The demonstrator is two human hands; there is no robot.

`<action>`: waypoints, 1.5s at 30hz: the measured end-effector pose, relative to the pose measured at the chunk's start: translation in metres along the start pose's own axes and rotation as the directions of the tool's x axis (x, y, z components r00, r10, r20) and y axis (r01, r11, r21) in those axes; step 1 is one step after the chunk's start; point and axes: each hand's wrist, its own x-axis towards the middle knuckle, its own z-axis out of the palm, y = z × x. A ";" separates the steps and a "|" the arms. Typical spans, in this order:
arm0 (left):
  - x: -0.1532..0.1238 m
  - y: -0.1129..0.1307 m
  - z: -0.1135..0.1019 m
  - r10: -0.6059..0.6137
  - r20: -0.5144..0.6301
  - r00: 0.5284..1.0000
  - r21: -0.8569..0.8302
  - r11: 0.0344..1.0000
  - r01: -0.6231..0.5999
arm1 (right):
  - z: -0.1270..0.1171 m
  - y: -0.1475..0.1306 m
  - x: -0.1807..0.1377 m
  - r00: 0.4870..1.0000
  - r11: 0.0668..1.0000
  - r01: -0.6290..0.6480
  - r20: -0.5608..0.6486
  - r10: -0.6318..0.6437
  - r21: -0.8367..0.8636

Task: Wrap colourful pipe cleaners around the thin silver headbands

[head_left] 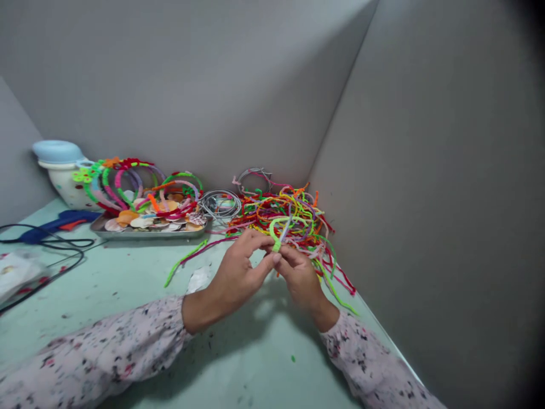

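A light green pipe cleaner (272, 228), bent into a curve, stands up from between my fingertips, with a pale lilac length beside it. My left hand (240, 270) pinches its lower end between thumb and fingers. From the other side my right hand (300, 278) grips the same spot, its fingertips meeting the left ones. Just behind both hands spreads a tangled heap of coloured pipe cleaners (264, 210) in red, orange, yellow, green and pink. The fingers hide how the bottom of the green piece is joined.
A metal tray (149, 233) holds shells and several fuzzy wrapped rings (123, 182). Coiled grey wire (221, 204) lies beside it. At left are a white container with a blue lid (59, 152), a blue glue gun (42, 229) with black cable, and a white bag (17, 275). Grey walls bound the table.
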 end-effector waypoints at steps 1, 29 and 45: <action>0.000 -0.003 0.001 -0.021 -0.004 1.000 -0.024 1.000 0.021 | 0.002 0.000 -0.001 1.000 1.000 -0.001 -0.012 0.000 -0.028; 0.002 -0.020 -0.008 -0.201 0.366 0.909 -0.335 0.882 0.331 | -0.036 0.008 -0.004 1.000 0.935 -0.009 -0.013 0.004 -0.355; 0.003 -0.020 -0.007 -0.181 0.472 0.863 -0.329 0.872 0.363 | -0.036 -0.007 -0.006 0.962 0.965 -0.251 0.093 0.258 -0.082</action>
